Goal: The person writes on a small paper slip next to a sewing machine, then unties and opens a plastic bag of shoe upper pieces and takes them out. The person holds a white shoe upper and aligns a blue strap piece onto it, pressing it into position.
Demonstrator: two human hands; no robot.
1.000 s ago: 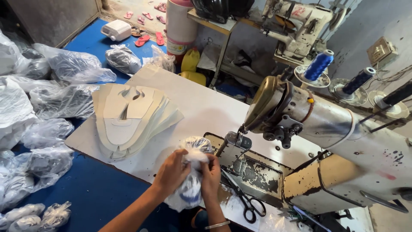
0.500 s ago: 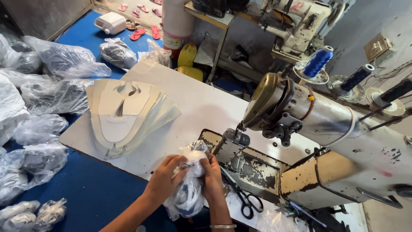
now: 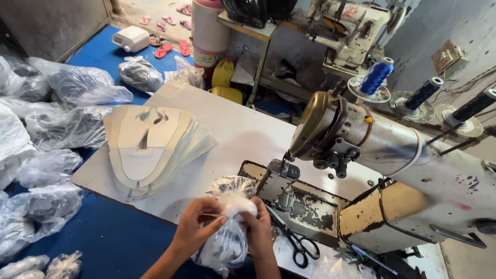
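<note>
Both hands, left hand and right hand, pinch the plastic bag neck; bag hangs roughly upright, scissors just beside, sewing machine behind.

- Blue floor, from nine to six o'clock, strewn with clear plastic bags.
- White worktable at centre.
- Grey wall at eleven o'clock.
- Wooden shelf bench at twelve o'clock, in soft daylight.

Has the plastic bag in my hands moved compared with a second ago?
No. The plastic bag sits at the table's near edge, just left of the sewing machine's base plate, as before; only the camera shifted.
</note>
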